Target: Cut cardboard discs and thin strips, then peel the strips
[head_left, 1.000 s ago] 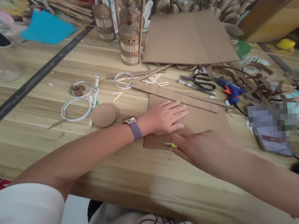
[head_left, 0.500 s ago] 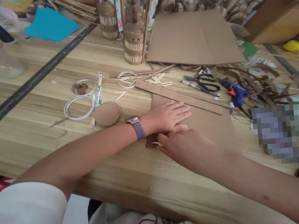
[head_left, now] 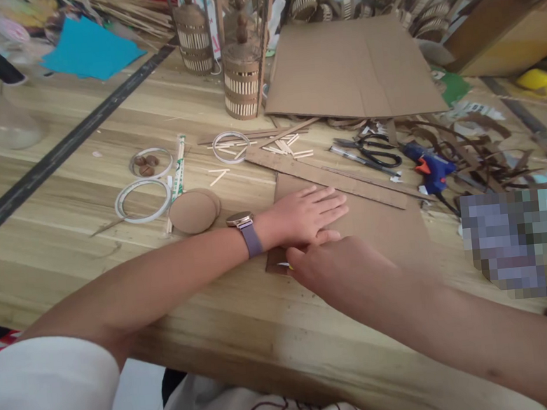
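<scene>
A person's left hand [head_left: 306, 219] spreads flat on a cardboard sheet [head_left: 386, 236] atop a wooden table [head_left: 208, 332], while the right hand [head_left: 331, 264], curled just beside the left thumb, grips a mostly hidden cutter [head_left: 284, 265], its pale blade at the sheet's near left corner. A cardboard strip [head_left: 309, 170] lies across the sheet's far side; scissors [head_left: 380, 152] and a blue glue gun [head_left: 437, 171] rest to the right.

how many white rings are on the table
3: one ring around the brown balls, a second ring left of the discs, and a third ring among the small sticks. More could be hidden.
</scene>
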{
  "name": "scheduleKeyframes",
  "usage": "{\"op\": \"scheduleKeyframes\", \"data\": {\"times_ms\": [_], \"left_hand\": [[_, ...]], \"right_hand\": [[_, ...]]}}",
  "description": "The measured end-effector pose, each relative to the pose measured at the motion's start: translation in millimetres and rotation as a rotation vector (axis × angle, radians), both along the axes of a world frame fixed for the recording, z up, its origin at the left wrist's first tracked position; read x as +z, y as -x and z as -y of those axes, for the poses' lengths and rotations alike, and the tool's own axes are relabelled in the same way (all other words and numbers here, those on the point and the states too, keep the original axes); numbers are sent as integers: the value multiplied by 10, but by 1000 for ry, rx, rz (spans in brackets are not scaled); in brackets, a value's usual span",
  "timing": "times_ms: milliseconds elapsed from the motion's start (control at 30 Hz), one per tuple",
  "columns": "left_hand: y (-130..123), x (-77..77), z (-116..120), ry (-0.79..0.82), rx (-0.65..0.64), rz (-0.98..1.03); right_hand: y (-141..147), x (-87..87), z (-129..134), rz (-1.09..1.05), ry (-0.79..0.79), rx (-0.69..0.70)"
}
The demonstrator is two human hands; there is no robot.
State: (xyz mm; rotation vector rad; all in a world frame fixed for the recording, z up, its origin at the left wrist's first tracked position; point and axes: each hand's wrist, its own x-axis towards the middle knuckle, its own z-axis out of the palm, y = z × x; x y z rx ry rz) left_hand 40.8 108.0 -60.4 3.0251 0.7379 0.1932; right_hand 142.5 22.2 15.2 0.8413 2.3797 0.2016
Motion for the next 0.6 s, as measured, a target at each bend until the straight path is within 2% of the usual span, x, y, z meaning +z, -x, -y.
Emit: {"op": "scheduleKeyframes", "data": {"times_ms": [200,467,600], "left_hand": [[7,-24,-9,-5,-17,22],[-6,-34,4,23,-14,35],[-7,-12,4,43,-3,25]], "right_hand": [[-76,-54,3,-28,-8,-5],[-155,16,29,-41,72,-125],[-367,-67,66,-106,74,-160]]}}
